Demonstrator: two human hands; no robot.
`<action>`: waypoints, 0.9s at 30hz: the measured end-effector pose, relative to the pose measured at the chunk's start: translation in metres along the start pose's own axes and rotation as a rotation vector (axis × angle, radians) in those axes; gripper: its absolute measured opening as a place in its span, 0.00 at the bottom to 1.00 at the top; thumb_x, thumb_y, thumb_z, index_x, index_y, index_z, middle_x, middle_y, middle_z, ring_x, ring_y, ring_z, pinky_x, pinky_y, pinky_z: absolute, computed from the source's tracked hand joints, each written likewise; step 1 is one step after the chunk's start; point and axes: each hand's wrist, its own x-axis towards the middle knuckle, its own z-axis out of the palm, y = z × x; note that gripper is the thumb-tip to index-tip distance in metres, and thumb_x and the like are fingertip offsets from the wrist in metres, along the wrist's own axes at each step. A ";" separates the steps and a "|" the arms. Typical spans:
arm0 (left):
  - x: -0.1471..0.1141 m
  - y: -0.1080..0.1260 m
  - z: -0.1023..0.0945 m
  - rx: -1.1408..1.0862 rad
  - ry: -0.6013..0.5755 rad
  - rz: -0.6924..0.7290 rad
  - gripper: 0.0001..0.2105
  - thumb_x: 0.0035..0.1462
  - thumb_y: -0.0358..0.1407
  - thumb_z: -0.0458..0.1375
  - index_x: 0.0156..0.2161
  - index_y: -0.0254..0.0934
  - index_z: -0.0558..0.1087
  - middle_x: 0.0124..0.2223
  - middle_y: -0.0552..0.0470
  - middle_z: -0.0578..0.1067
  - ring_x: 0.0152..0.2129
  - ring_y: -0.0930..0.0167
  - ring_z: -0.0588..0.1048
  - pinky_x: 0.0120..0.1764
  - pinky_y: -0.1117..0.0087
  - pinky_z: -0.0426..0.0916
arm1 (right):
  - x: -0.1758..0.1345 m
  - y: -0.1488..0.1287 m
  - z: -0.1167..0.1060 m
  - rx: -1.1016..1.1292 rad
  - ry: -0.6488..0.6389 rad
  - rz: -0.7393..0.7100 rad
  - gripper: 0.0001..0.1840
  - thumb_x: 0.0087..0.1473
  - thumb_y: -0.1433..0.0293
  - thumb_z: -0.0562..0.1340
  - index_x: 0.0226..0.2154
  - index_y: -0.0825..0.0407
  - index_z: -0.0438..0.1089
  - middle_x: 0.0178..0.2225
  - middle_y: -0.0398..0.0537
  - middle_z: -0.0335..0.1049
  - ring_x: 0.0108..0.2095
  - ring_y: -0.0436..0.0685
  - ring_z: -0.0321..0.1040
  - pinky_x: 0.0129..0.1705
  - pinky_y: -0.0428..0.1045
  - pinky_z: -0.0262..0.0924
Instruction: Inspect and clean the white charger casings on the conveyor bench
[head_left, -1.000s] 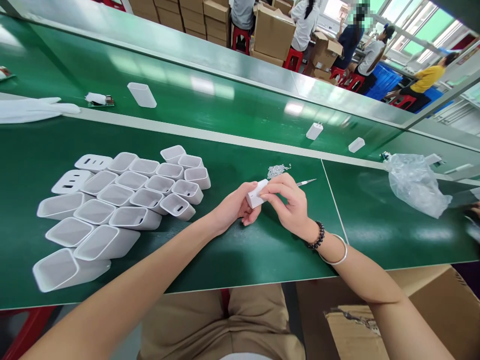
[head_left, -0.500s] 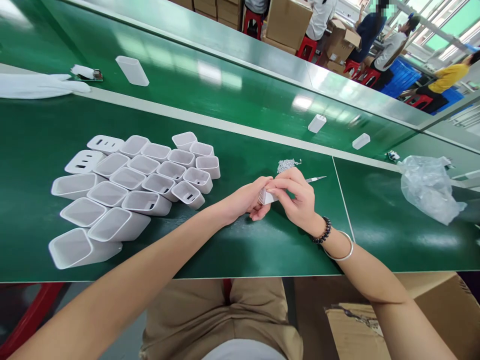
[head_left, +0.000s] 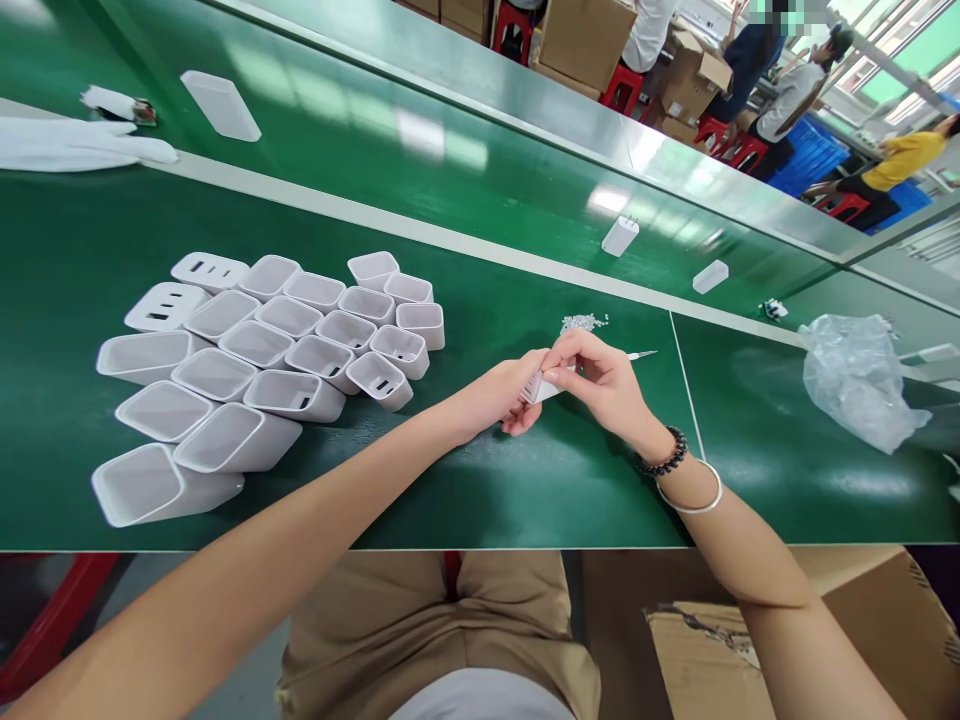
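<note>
My left hand [head_left: 516,395] is wrapped round a white plastic charger housing [head_left: 550,388], held tilted just above the green table. At the housing's upper side, the thumb and forefinger of my right hand [head_left: 596,378] are pinched together; anything between them is too small or hidden to make out. Just behind my hands lies a small pile of tiny clear plastic pieces [head_left: 583,323]. A thin pointed metal tool [head_left: 643,354], perhaps tweezers, pokes out from behind my right hand. To my left, several more white housings [head_left: 274,450] stand close together, most with the open end up.
A white glove [head_left: 75,148] and a small circuit board [head_left: 142,112] lie at the far left, near a loose housing [head_left: 221,105]. Farther back are a plug charger [head_left: 621,236] and a white block [head_left: 710,276]. A clear plastic bag [head_left: 859,380] rests at right. Cardboard [head_left: 705,660] is below the table edge.
The view has shifted slightly. My right hand has turned a little at the wrist, and more of the housing shows between my hands. My left hand keeps its hold.
</note>
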 end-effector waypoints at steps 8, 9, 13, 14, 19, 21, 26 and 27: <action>-0.004 0.002 0.005 0.050 0.020 -0.017 0.16 0.67 0.46 0.44 0.36 0.37 0.67 0.16 0.58 0.65 0.10 0.76 0.60 0.13 0.78 0.55 | -0.006 0.007 0.002 0.224 -0.032 0.128 0.18 0.55 0.57 0.71 0.30 0.51 0.65 0.27 0.40 0.56 0.27 0.49 0.53 0.29 0.47 0.53; -0.004 0.002 0.004 0.055 0.013 -0.015 0.17 0.67 0.46 0.44 0.36 0.37 0.67 0.16 0.58 0.65 0.10 0.76 0.61 0.14 0.78 0.56 | -0.007 0.008 0.003 0.210 -0.018 0.118 0.19 0.55 0.56 0.70 0.30 0.51 0.65 0.28 0.40 0.56 0.28 0.49 0.53 0.30 0.47 0.54; -0.003 0.002 0.001 0.041 -0.015 -0.011 0.18 0.68 0.47 0.43 0.36 0.38 0.67 0.16 0.59 0.62 0.10 0.77 0.58 0.14 0.79 0.55 | -0.009 0.013 0.004 0.213 -0.028 0.106 0.18 0.59 0.55 0.67 0.31 0.50 0.63 0.29 0.41 0.58 0.29 0.50 0.54 0.31 0.47 0.55; -0.003 0.003 0.001 0.033 -0.022 -0.014 0.18 0.67 0.48 0.43 0.37 0.38 0.67 0.16 0.59 0.61 0.10 0.78 0.58 0.14 0.79 0.55 | -0.009 0.014 0.003 0.220 -0.045 0.109 0.17 0.59 0.56 0.66 0.32 0.51 0.64 0.29 0.41 0.59 0.29 0.50 0.55 0.32 0.47 0.55; -0.004 0.006 0.002 0.032 -0.032 -0.035 0.19 0.67 0.50 0.43 0.40 0.38 0.67 0.16 0.59 0.60 0.10 0.77 0.56 0.14 0.78 0.55 | -0.009 0.014 -0.001 0.226 -0.055 0.071 0.12 0.61 0.60 0.65 0.34 0.51 0.68 0.31 0.42 0.61 0.31 0.51 0.56 0.35 0.48 0.56; -0.004 0.006 0.003 0.039 -0.020 -0.036 0.18 0.67 0.48 0.43 0.40 0.37 0.67 0.16 0.59 0.59 0.11 0.77 0.56 0.14 0.79 0.54 | -0.008 0.014 -0.001 0.231 -0.047 0.059 0.11 0.61 0.61 0.66 0.33 0.51 0.68 0.30 0.42 0.61 0.31 0.51 0.56 0.35 0.48 0.55; -0.006 0.008 0.006 0.053 0.002 -0.030 0.16 0.67 0.44 0.43 0.35 0.37 0.65 0.18 0.59 0.58 0.12 0.78 0.55 0.14 0.79 0.54 | -0.009 0.016 0.003 0.237 -0.005 0.057 0.15 0.57 0.59 0.68 0.30 0.51 0.66 0.29 0.42 0.61 0.31 0.51 0.57 0.34 0.48 0.57; -0.006 0.008 0.007 0.052 0.006 -0.033 0.15 0.67 0.44 0.43 0.34 0.37 0.64 0.18 0.59 0.58 0.12 0.78 0.55 0.14 0.79 0.54 | -0.009 0.016 0.003 0.246 -0.001 0.051 0.16 0.57 0.59 0.68 0.29 0.51 0.66 0.29 0.42 0.61 0.31 0.51 0.58 0.34 0.48 0.57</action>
